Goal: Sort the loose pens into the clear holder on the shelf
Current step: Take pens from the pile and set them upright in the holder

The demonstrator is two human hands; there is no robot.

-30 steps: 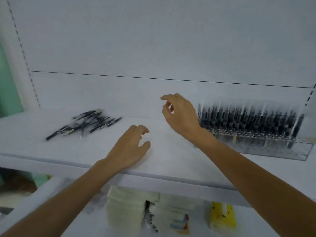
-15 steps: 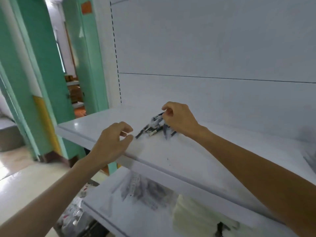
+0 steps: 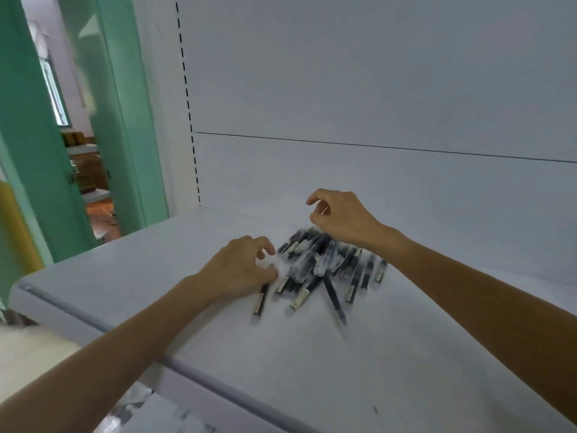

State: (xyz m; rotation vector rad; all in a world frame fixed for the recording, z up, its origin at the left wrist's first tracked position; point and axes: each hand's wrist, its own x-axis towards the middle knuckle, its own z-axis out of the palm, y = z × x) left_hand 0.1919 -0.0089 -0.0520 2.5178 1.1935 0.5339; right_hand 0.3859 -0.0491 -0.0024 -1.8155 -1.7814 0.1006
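A heap of several loose black pens [image 3: 324,267] with clear caps lies on the white shelf [image 3: 312,364]. My left hand [image 3: 240,267] rests on the shelf at the heap's left edge, fingers loosely curled, nothing pinched between thumb and forefinger. One pen [image 3: 260,300] sticks out toward me from under its thumb. My right hand [image 3: 342,218] hovers over the far side of the heap, fingers loosely curled, holding nothing that I can see. The clear holder is out of view.
The shelf's rounded front edge [image 3: 175,364] runs diagonally from left to bottom right. A white back panel [image 3: 374,89] rises behind the pens. Green door frames [image 3: 125,135] and a room beyond stand to the left. A lower shelf [image 3: 150,410] shows at the bottom.
My view swung left from the pen-filled holder to the loose heap. Both hands travelled left with it; the right one now hangs over the heap and the left one sits at its edge.
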